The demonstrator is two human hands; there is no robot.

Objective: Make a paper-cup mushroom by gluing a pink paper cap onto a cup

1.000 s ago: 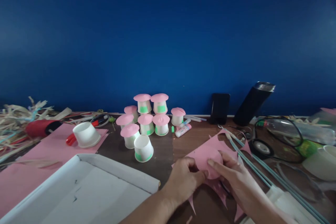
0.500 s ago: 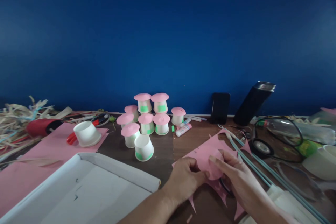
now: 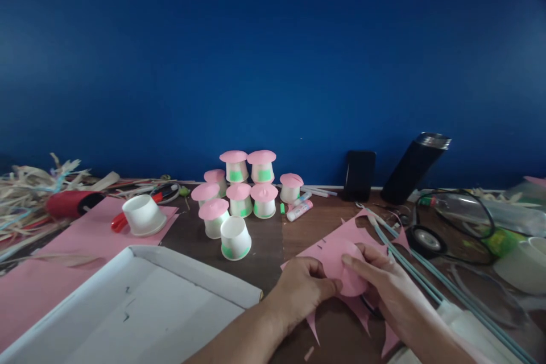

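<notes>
Both my hands pinch a round pink paper piece (image 3: 346, 264) low at centre right. My left hand (image 3: 301, 290) grips its left edge with curled fingers. My right hand (image 3: 381, 284) holds its right side, forefinger laid across the top. Under them lies a pink paper sheet (image 3: 336, 233) with jagged cut edges. Beyond, an upturned white paper cup (image 3: 235, 238) with a green band stands bare in front of a cluster of white cups with pink caps (image 3: 241, 185).
A white cardboard tray (image 3: 140, 301) fills the lower left. Pink paper (image 3: 77, 239), another upturned white cup (image 3: 143, 215), a red tool and straw lie left. Glue sticks (image 3: 298, 209), a phone (image 3: 359, 175), a black flask (image 3: 412, 168), tape roll (image 3: 424, 242), cables and thin sticks (image 3: 422, 278) crowd the right.
Hardly anything differs. Both hands stay on the pink round piece; the view has shifted slightly, and the fingers have adjusted a little on its edge.
</notes>
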